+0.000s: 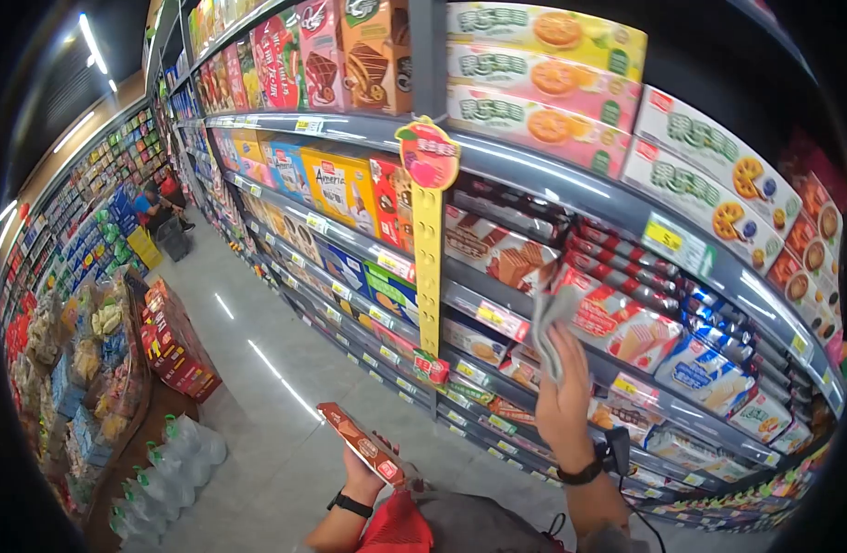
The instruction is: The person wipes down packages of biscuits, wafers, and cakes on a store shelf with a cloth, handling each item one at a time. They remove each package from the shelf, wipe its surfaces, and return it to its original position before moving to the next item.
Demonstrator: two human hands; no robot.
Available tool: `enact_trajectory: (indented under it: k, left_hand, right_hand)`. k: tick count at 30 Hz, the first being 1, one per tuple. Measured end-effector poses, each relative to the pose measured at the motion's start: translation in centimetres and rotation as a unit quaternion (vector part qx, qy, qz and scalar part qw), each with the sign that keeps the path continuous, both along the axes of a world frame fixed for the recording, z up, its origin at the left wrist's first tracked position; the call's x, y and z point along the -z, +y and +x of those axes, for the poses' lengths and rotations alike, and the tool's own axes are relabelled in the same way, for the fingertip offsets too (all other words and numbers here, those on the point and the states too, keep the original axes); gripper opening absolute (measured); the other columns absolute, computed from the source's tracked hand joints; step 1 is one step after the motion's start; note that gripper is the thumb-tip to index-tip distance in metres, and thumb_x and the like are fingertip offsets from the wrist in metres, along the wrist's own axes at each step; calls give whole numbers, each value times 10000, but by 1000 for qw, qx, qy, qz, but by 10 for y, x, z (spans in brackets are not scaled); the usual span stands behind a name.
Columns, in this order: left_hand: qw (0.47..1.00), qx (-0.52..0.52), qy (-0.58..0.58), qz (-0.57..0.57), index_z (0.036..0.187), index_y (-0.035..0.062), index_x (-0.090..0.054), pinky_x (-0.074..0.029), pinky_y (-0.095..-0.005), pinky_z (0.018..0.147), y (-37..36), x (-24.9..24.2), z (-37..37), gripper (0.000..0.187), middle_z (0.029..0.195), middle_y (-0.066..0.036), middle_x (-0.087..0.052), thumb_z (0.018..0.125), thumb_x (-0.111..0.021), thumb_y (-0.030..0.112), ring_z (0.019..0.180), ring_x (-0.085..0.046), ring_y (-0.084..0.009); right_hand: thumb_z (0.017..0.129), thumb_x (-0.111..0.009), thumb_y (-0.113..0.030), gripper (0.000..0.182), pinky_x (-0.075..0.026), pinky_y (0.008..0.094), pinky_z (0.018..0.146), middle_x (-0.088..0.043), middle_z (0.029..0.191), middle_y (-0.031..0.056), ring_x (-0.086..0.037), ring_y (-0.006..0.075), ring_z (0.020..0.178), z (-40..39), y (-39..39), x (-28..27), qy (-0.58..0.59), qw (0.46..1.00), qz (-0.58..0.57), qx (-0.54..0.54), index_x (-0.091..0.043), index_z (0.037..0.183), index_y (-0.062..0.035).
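Observation:
My left hand [360,476], low in the middle of the head view, is closed around a brown wafer packet [361,444] held out over the aisle floor. A grey cloth [554,318] is gripped in my right hand [564,392], which is raised in front of the shelf. Right behind the cloth are red-and-white wafer packets [617,318]. Brown wafer packets [499,251] lie to the left of them on the same shelf. My fingers partly hide behind the cloth and the packet.
A yellow hanging strip [427,267] runs down the shelf front. Boxed biscuits [534,74] fill the upper shelf. Across the aisle floor [258,433] are a display of bagged goods [78,369], red boxes [176,341] and bottles [170,475]. Farther off, a person [152,207] is beside a dark bin [173,240].

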State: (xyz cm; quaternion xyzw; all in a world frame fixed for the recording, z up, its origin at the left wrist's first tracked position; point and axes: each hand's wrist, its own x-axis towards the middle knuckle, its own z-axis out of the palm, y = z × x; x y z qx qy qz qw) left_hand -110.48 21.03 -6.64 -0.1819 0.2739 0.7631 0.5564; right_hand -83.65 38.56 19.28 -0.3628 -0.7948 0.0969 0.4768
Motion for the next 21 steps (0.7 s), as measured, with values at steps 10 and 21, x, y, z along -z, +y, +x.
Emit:
enact_trajectory:
  k: [10, 21]
  left_hand:
    - [996, 37, -40, 64, 1033, 91, -603, -524, -511, 879, 51, -10, -77, 414, 862, -96, -645, 1000, -480, 485, 824, -647, -286]
    - [953, 270, -38, 130, 1323, 103, -545, -433, -624, 1063, 97, -35, -133, 467, 1103, -150, -646, 1046, -445, 465, 1066, -636, -342]
  right_hand:
    - [827, -614, -31, 455, -472, 484, 970, -657, 1210, 200, -604, 383, 1129, -122, 92, 20, -187, 980, 35, 66, -580, 1280, 1]
    - [886, -519, -39, 299, -486, 534, 901, -676, 1088, 263, -619, 469, 1040, -140, 101, -1, -185, 975, -98, 80, -614, 1165, 14]
